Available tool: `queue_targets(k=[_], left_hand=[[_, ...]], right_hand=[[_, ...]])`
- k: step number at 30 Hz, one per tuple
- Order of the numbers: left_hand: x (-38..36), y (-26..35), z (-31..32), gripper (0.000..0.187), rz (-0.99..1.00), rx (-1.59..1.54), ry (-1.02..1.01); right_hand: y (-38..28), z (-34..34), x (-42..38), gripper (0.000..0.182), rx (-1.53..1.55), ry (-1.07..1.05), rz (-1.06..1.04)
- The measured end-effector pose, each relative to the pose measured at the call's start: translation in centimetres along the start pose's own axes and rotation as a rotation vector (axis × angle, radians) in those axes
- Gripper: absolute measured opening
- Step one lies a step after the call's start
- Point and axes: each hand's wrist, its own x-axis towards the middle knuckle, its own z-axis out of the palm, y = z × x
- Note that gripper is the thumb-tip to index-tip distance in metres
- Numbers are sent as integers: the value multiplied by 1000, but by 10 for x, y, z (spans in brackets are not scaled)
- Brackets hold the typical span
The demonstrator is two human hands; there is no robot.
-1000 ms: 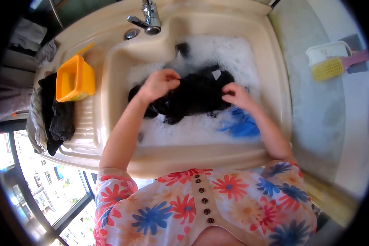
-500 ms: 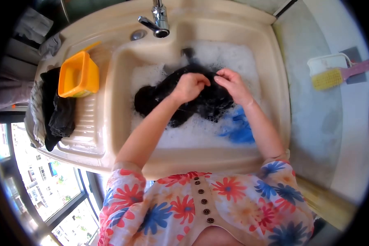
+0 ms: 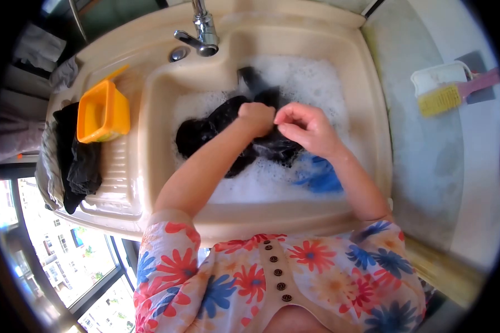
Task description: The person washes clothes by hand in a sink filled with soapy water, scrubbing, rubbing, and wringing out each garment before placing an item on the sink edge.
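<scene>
A wet black garment [image 3: 208,123] lies bunched in the foamy water of the beige sink [image 3: 366,122]. My left hand [image 3: 257,118] is closed in a fist on a raised part of this cloth. Close beside it, my right hand [image 3: 308,127] is curled with thumb and fingertips pinched at the cloth's edge; exactly how much fabric it grips is hidden. A blue cloth [image 3: 323,176] floats half under the suds, below my right wrist.
Above the sink stands a chrome faucet [image 3: 205,36]. On the ribbed drainboard [image 3: 119,177] sit a yellow plastic container [image 3: 106,114] and a pile of dark and grey clothes [image 3: 83,166]. A yellow-bristled brush [image 3: 441,101] with a pink handle lies on the right ledge.
My hands have come closer together, the left turning into a tighter fist and the right moving left towards it. The black cloth between them is more bunched. The view has shifted slightly.
</scene>
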Motion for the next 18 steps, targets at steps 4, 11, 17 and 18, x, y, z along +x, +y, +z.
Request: queue_targets(k=[4, 11, 17, 18], left_hand=[[-6, -35, 5, 42, -180, -62, 216], [-24, -109, 7, 26, -291, -257, 318], [-35, -45, 4, 30, 587, -450, 752], [-28, -38, 9, 31, 599, -355, 660]], right_hand=[[3, -16, -22, 15, -74, 54, 52], [26, -48, -38, 11, -199, -8, 333], [-9, -30, -13, 6, -39, -83, 157], [-16, -20, -10, 5, 22, -101, 140]])
